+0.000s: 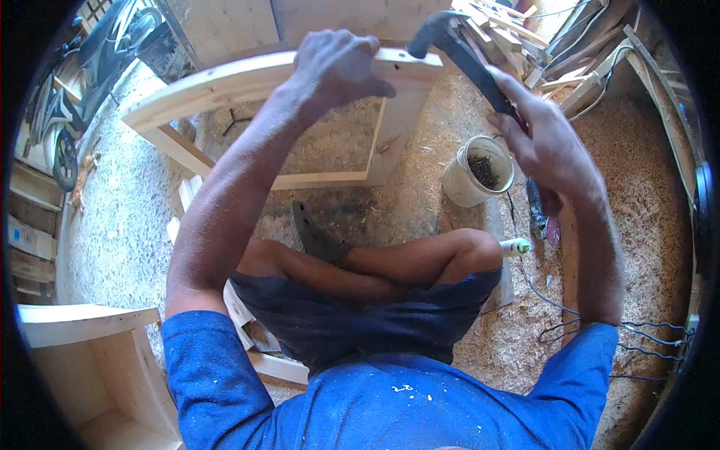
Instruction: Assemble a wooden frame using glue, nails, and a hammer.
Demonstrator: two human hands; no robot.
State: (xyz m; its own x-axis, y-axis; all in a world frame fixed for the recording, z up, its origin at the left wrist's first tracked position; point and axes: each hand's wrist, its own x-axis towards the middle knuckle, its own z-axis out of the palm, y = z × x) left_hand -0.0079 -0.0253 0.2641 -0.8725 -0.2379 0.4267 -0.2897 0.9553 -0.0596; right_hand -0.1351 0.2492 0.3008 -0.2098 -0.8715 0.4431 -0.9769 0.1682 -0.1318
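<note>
A pale wooden box frame (217, 84) stands on the floor in front of my crossed legs, its middle open. My left hand (334, 71) is closed over its upper rail, fingers curled on top and thumb pointing right. Dark holes or nail heads mark that rail near its right corner. In my right hand (541, 139) is a claw hammer (472, 71), gripped by its dark handle. The hammer's head hangs just above the frame's right corner; whether it touches the wood I cannot tell. Below my right hand sits a whitish bucket (459, 186) with many nails (484, 171) inside.
A wooden box or drawer (90, 315) lies at the lower left. Offcuts (510, 37) are heaped at the far right. Cables (555, 304) run over the sawdust, near a white bottle (516, 247) by my right knee. A wheeled vehicle (66, 157) stands far left.
</note>
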